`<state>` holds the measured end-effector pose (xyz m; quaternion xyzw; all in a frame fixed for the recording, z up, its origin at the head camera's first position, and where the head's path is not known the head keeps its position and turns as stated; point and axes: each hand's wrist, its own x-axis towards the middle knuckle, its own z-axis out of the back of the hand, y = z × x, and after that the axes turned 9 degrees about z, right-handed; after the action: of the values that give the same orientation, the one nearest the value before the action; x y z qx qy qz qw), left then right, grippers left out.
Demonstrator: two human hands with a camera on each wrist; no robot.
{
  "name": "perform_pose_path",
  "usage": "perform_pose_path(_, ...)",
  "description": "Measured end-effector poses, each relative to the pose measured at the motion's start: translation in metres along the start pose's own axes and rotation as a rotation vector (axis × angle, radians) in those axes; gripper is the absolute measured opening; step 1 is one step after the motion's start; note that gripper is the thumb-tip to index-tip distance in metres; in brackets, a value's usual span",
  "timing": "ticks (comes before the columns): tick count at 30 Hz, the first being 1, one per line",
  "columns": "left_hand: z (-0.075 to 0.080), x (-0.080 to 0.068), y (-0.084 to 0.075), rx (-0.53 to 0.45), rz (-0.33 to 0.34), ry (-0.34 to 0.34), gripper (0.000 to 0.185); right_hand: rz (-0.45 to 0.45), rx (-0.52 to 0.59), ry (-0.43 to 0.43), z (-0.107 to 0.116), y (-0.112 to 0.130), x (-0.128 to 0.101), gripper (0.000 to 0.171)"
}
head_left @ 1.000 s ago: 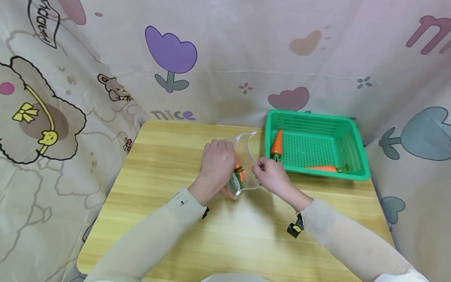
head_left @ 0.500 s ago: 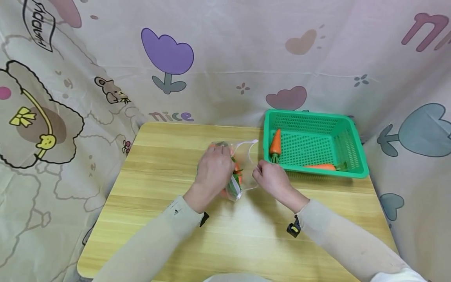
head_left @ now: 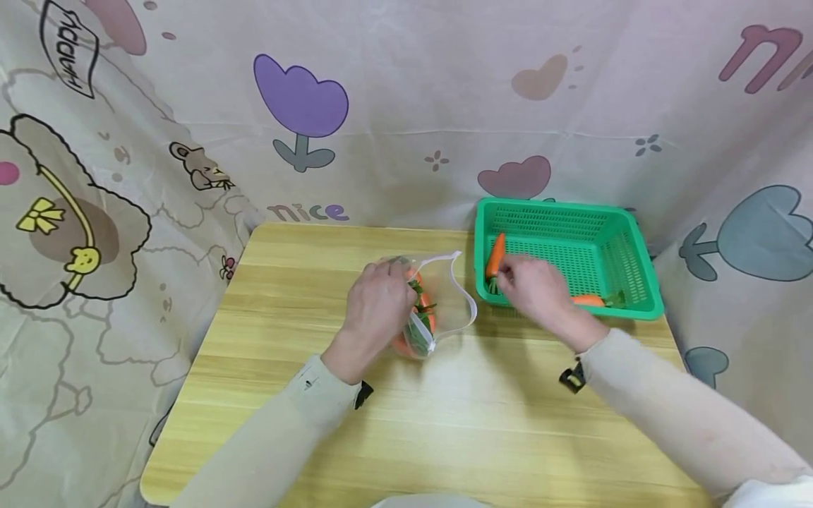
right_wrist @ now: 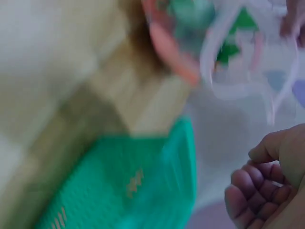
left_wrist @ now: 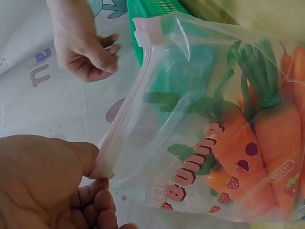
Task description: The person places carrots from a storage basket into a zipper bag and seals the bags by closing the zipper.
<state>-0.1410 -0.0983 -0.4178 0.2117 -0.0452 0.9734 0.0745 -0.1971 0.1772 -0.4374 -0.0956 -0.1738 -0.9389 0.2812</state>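
A clear zip bag (head_left: 452,300) with a pale zip edge holds several orange carrots (left_wrist: 281,148) with green tops. Its mouth gapes toward the right. My left hand (head_left: 380,300) pinches the zip edge between thumb and fingers, as the left wrist view shows. My right hand (head_left: 538,289) hovers over the near left part of the green basket (head_left: 571,207), fingers loosely curled and holding nothing. Just left of its fingers, one carrot (head_left: 496,252) lies along the basket's left wall. Another carrot (head_left: 588,300) lies by the near wall, partly behind my right hand.
The wooden table (head_left: 286,303) carries the bag in the middle and the basket at the back right. A printed curtain (head_left: 394,92) hangs behind the table and on both sides.
My right hand has let go of the bag's edge and moved right, over the basket. My left hand keeps its grip on the bag, shifted slightly left; the bag's mouth has spread wider.
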Motion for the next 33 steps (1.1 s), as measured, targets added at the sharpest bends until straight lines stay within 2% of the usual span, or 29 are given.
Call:
perform_pose_path(4,0.0,0.001,0.003,-0.006,0.013,0.015,0.017,0.071,-0.068,0.01,0.02,-0.031,0.017,0.013)
perform_pose_path(8,0.0,0.001,0.005,-0.041,0.042,0.037,0.014,0.167,-0.14,0.049,0.029,-0.055,0.035,0.013)
perform_pose_path(13,-0.001,0.002,0.006,-0.066,0.068,0.049,0.012,0.39,-0.29,0.086,0.024,-0.081,0.058,0.01)
perform_pose_path(15,-0.001,0.001,0.006,-0.071,0.074,0.052,0.011,0.459,-0.351,0.13,0.019,-0.09,0.066,0.004)
perform_pose_path(17,-0.001,0.001,0.006,-0.073,0.078,0.054,0.01,0.505,-0.403,0.195,0.012,-0.097,0.074,0.01)
perform_pose_path(25,0.001,0.002,0.003,-0.084,0.081,0.051,0.009,0.577,-0.519,0.476,-0.017,-0.121,0.092,0.028)
perform_pose_path(33,0.002,0.007,-0.004,-0.093,0.068,0.03,0.008,0.623,-0.546,0.574,-0.034,-0.137,0.096,0.039)
